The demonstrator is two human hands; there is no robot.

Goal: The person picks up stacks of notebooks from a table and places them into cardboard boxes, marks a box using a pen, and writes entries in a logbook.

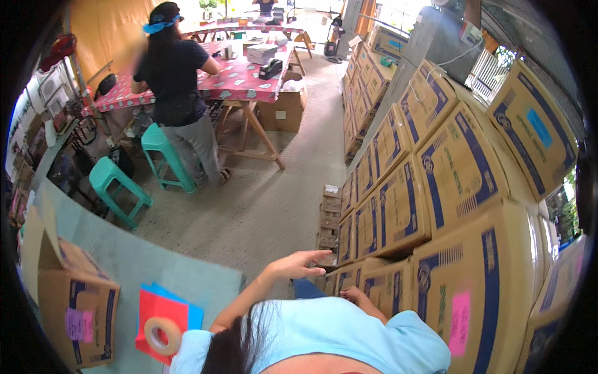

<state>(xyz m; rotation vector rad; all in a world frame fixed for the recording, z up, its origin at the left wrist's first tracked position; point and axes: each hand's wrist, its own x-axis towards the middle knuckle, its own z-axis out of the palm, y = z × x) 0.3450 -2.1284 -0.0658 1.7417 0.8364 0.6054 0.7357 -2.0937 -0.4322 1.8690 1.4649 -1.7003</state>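
Observation:
My left hand (298,265) reaches out in front of my body with its fingers stretched and apart, holding nothing. It hovers near the lower stacked cardboard boxes (397,206), and I cannot tell whether it touches one. My right hand (352,293) is low beside those boxes, close to my light blue shirt (324,324). Its fingers look small and partly hidden, so what they do is unclear. Left of my left arm, a roll of tape (174,332) lies on red sheets (163,307), with blue sheets (195,315) under them.
The pale table (205,274) at my left also bears an open cardboard box (99,299). Tall box stacks line the right side. Ahead are two green stools (163,146), a person (177,75) standing, and a table with a red patterned cloth (249,81). Another person sits farther back.

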